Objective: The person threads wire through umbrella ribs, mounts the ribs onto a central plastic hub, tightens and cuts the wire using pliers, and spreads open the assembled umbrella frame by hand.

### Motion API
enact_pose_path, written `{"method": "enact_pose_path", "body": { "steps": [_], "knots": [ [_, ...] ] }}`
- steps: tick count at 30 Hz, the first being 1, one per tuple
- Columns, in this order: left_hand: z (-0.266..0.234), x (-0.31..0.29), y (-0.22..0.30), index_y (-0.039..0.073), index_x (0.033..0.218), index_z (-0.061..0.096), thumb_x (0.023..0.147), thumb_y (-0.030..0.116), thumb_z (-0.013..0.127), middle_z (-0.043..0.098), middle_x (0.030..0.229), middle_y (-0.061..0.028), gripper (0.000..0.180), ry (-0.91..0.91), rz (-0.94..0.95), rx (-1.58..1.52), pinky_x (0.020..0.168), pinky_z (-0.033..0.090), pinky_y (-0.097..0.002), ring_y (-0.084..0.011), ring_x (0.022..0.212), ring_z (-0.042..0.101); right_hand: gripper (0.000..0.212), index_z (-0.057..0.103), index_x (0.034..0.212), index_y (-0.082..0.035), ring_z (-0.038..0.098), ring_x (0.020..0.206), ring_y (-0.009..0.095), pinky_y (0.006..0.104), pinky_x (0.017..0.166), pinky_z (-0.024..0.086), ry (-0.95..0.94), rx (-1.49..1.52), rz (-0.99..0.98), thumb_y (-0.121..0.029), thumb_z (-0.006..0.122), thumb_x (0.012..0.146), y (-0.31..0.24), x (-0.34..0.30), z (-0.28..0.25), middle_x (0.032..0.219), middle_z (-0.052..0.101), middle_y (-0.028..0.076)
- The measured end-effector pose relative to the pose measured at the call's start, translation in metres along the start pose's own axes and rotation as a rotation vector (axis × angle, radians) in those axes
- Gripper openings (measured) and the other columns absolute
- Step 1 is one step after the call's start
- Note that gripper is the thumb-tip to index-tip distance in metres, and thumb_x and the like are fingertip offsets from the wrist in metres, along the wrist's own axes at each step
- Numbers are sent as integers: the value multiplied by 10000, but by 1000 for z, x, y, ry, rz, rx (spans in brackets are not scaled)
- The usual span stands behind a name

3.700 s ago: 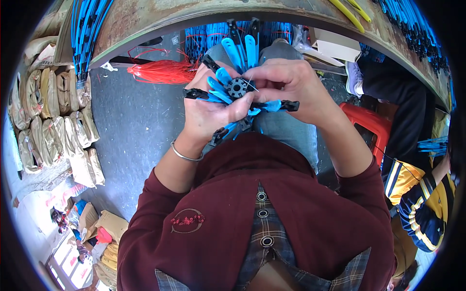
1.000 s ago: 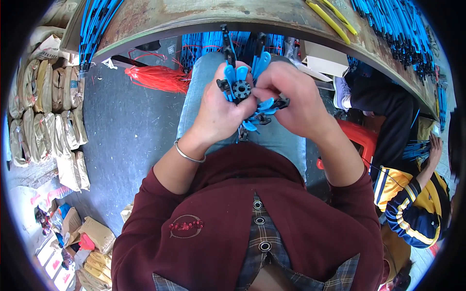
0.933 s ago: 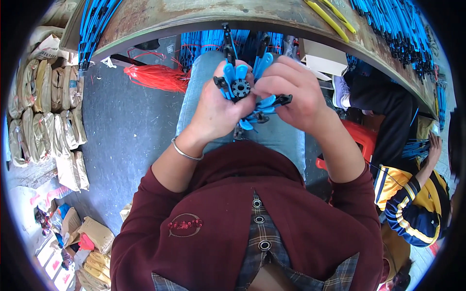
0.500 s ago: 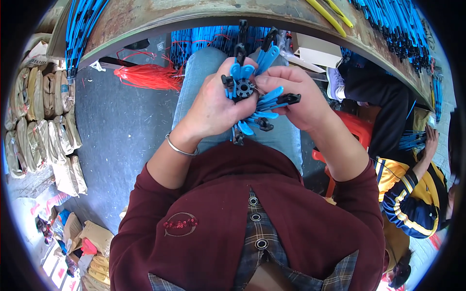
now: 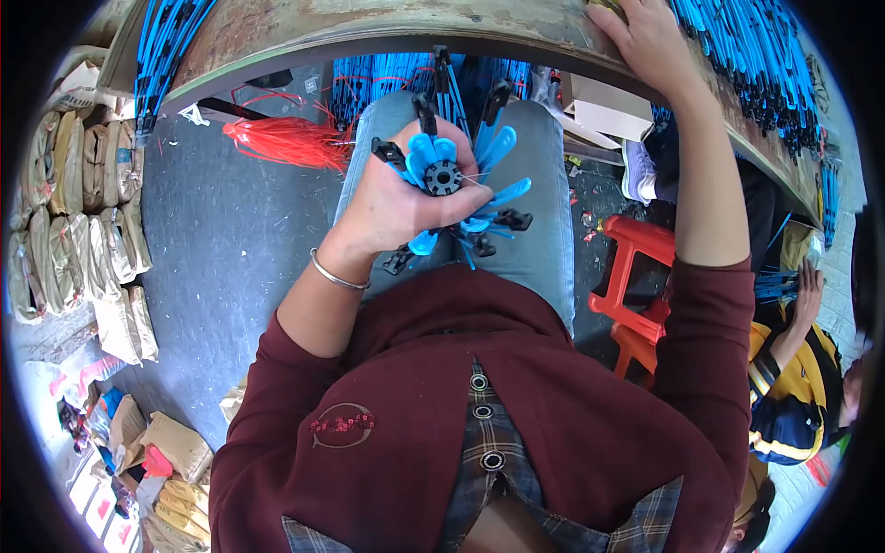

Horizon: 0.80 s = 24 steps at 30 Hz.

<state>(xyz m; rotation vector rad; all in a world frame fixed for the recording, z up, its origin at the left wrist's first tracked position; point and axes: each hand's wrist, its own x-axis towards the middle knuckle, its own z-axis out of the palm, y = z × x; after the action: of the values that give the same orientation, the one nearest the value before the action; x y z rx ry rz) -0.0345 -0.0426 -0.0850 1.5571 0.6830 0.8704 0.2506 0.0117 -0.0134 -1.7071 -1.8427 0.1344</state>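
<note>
My left hand [image 5: 396,198], with a metal bangle at its wrist, is closed around a bundle of blue plastic arms [image 5: 502,147] with black clip-like ends. They fan out around a round black slotted hub [image 5: 443,178] facing up above my lap. A thin pale strand sticks out beside the hub. Over the wooden table's far right part, my right hand [image 5: 645,41] reaches up to the picture's top edge. Its fingers are partly cut off there, and whatever lies under them is hidden.
A worn wooden table [image 5: 369,28] curves across the top. Blue rods with black parts [image 5: 756,74] lie on its right side; more hang at left [image 5: 166,55]. Red strands [image 5: 286,143] lie on the floor. A red stool [image 5: 636,240] and another person's hand [image 5: 808,295] are at right.
My right hand has left the blue bundle and moved up to the table, where yellow-handled pliers showed earlier. My left hand keeps the bundle, shifted slightly left.
</note>
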Motion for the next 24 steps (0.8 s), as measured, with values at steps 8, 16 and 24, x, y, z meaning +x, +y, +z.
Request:
{"method": "enact_pose_path", "body": {
  "steps": [8,16,24],
  "knots": [
    [-1,-14,4,47,801,560,598,20,765,604,733,-26,290,16,-29,-164,623,476,-243,-115,682,583,496,368,1275,-68,557,844,166,326,702,513,-59,1169,389,-184,580,841,4,-66,1,982,528,81],
    [6,0,10,36,791,583,595,27,778,633,783,-51,277,-108,-120,-248,639,486,-257,-133,713,606,587,395,1240,-105,473,1025,306,502,870,443,48,370,8,15,598,703,-42,-185,38,1093,445,126],
    [4,6,17,1,839,565,563,37,792,635,836,-112,358,-243,-119,-143,649,500,-287,-163,727,607,426,560,1031,-232,408,1096,291,530,993,315,309,-348,-693,-22,656,674,-23,-154,20,1118,444,80]
  ]
}}
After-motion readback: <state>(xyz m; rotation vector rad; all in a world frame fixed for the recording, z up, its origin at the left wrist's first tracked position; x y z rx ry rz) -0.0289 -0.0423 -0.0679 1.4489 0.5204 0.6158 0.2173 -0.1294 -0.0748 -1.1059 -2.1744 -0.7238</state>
